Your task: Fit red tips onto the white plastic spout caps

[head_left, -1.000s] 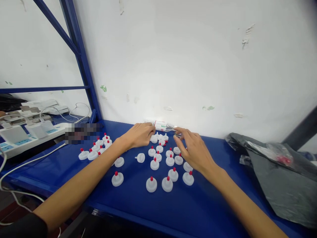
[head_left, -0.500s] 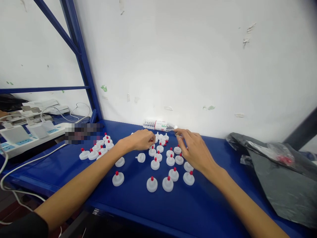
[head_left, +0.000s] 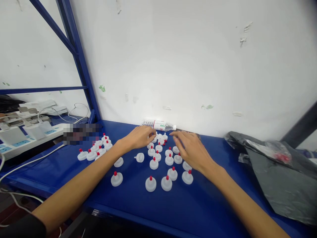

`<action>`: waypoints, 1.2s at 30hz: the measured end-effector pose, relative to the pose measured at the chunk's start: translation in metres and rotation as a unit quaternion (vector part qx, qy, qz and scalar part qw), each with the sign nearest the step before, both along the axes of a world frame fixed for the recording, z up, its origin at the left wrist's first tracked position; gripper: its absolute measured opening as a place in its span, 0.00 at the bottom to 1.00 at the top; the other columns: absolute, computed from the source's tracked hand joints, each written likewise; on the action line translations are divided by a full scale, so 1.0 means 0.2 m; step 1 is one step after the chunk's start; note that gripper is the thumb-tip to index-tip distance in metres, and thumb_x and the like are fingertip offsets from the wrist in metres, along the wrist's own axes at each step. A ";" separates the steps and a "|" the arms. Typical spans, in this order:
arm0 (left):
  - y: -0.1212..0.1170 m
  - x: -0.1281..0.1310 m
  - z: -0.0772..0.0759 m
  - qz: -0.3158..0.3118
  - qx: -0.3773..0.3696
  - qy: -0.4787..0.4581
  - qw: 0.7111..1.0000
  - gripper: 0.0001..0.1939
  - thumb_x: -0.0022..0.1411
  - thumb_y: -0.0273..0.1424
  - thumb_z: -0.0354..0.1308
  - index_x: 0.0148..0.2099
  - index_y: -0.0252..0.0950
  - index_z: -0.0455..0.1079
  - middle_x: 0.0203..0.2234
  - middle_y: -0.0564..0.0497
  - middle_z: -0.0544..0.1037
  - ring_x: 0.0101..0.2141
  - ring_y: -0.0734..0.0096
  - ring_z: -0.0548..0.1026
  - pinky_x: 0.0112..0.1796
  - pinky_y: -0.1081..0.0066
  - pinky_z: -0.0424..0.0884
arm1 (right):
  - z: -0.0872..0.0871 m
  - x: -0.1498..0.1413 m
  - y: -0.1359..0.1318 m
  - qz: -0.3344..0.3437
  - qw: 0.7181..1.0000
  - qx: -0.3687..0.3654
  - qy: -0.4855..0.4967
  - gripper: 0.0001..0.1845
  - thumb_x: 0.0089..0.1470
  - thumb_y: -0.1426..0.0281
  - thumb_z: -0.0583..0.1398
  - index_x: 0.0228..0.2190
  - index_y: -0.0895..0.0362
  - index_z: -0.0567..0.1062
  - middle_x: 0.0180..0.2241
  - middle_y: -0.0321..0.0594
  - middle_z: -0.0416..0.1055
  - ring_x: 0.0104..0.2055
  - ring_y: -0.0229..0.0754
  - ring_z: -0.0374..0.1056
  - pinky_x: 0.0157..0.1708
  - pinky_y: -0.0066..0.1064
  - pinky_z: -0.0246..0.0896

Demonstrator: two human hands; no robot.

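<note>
Where the white caps (head_left: pixel 151 184) stand scattered over the blue table (head_left: pixel 158 213), from just below the centre of the frame to its lower middle, most sit wide side down with a small red tip (head_left: pixel 167 177) pointing up. They look like thin, stiff plastic, so each should be very light and hard to crush, but smooth enough to skid or topple at a careless nudge. The broad round rim seems the surest place to take hold, with thumb and finger on opposite sides; the narrow neck would suit a pinch, while the red tip looks small and perhaps loose. One tipped-over cap (head_left: pixel 140 157), left of centre, lies on its side and would probably roll. The left hand (head_left: pixel 141 137), near the middle of the frame, has its fingers curled, with thumb and forefinger close together beside the farther caps; whether they grip anything I cannot tell. Right of centre, the right hand (head_left: pixel 191 147) is loosely spread, thumb well apart from forefinger, with nothing visible between them. A clear bottle (head_left: pixel 159 125) lies behind the caps.
</note>
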State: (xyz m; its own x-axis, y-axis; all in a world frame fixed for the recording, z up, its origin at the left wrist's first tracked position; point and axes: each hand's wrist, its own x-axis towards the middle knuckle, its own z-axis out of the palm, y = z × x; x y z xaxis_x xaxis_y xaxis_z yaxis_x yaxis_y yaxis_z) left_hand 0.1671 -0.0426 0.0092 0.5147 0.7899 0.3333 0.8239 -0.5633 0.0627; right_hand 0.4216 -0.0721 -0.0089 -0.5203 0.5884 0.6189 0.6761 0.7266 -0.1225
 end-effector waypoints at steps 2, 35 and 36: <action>0.00 0.00 0.00 -0.002 0.000 -0.001 1.000 0.13 0.67 0.33 0.50 0.39 0.38 0.76 0.34 0.47 0.82 0.35 0.62 0.77 0.32 0.68 0.62 | -0.02 0.00 0.00 0.020 0.999 -0.018 -0.024 0.18 0.71 0.64 0.49 0.53 0.52 0.74 0.49 0.43 0.79 0.53 0.51 0.73 0.55 0.51 0.61; -0.06 -0.10 0.21 -0.123 -0.437 -0.167 0.875 0.16 0.62 0.40 0.64 0.49 0.39 0.71 0.31 0.52 0.79 0.21 0.78 0.68 0.21 0.76 0.58 | 0.01 -0.01 -0.01 0.032 0.999 -0.007 -0.024 0.15 0.71 0.69 0.50 0.49 0.54 0.75 0.38 0.41 0.79 0.44 0.48 0.72 0.52 0.44 0.56; -0.07 -0.08 0.21 -0.125 -0.426 -0.195 0.874 0.18 0.63 0.41 0.63 0.51 0.39 0.71 0.30 0.52 0.78 0.21 0.78 0.68 0.20 0.76 0.56 | 0.02 -0.01 -0.01 0.033 0.999 -0.006 -0.024 0.15 0.71 0.69 0.50 0.50 0.54 0.74 0.38 0.41 0.79 0.44 0.48 0.72 0.52 0.44 0.56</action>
State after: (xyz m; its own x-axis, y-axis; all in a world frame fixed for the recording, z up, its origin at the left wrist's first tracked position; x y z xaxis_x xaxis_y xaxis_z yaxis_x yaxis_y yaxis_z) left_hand 0.1509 -0.0560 0.0510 0.6856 0.7156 -0.1335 0.5042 -0.3346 0.7961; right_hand 0.4202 -0.0735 -0.0059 -0.5868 0.5598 0.5850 0.6323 0.7681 -0.1008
